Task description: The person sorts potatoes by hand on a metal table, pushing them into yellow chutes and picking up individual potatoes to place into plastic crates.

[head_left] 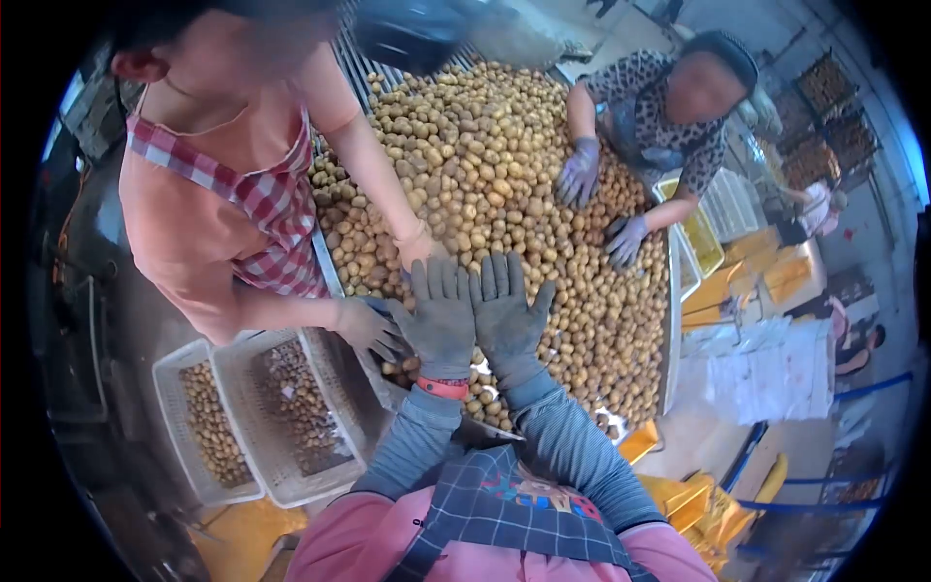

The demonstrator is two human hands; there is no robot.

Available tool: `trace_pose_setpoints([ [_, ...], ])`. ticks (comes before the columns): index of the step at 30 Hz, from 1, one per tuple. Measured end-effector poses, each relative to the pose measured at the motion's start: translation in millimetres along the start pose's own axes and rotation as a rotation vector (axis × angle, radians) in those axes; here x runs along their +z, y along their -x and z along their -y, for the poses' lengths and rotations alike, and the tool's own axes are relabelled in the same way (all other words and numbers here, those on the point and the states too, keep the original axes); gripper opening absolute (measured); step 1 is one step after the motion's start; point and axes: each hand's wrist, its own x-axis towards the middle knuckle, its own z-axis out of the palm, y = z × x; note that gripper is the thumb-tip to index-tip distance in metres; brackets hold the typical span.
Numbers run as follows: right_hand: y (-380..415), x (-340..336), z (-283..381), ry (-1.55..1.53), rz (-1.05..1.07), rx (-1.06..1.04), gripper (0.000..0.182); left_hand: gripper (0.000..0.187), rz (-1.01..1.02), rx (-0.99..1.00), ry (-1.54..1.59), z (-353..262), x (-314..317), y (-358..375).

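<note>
My left hand (436,320), in a dark grey glove, is held palm up with its fingers stretched out. A red band (441,388) circles that wrist. Side by side with it, my right hand (507,320) is also palm up and flat, in a matching glove. Neither palm holds anything. Both hands are over the near edge of a broad heap of small, round, brownish-yellow potatoes (485,165) on a metal-edged sorting table (671,339). Some potatoes lie below and beside my wrists.
At left, a co-worker in a checked apron (276,213) reaches toward my hands. Across the heap, another co-worker's purple-gloved hand (579,173) rests on the potatoes. Two white crates (228,407) with potatoes stand at lower left. A white stack (766,373) and yellow sacks (693,509) are at right.
</note>
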Motion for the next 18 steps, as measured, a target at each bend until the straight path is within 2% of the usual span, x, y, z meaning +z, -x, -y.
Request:
trace_pose_setpoints([
  [2,-9.7,3.0,4.4,0.028,0.009,0.002,0.086,0.082,0.087,0.061,-0.143,10.1,-6.9,-7.2],
  [4,-18.2,5.8,11.8,0.055,-0.015,-0.008,0.085,0.081,0.146,0.039,-0.054,20.7,-4.9,-16.7],
  [7,-29.7,9.4,22.5,0.064,0.002,-0.032,0.082,0.081,-0.236,0.010,0.101,34.7,33.2,-24.0],
  [8,-30.8,9.0,24.2,0.067,0.011,-0.050,0.081,0.081,-0.236,0.011,0.105,36.1,20.8,-28.3],
  [10,-34.7,3.9,25.6,0.074,0.020,-0.057,0.080,0.082,0.243,-0.064,0.148,37.1,-6.4,-33.6],
  [12,-35.5,2.1,25.7,0.071,0.070,-0.054,0.081,0.082,0.190,-0.065,0.156,36.7,-11.9,-33.6],
  [14,-35.3,4.1,23.6,0.080,0.039,-0.068,0.082,0.075,0.253,-0.071,0.063,35.0,-13.0,-35.9],
  [18,-36.6,0.3,23.9,0.039,0.019,-0.075,0.083,0.076,0.208,-0.097,0.082,34.2,-15.9,-37.3],
])
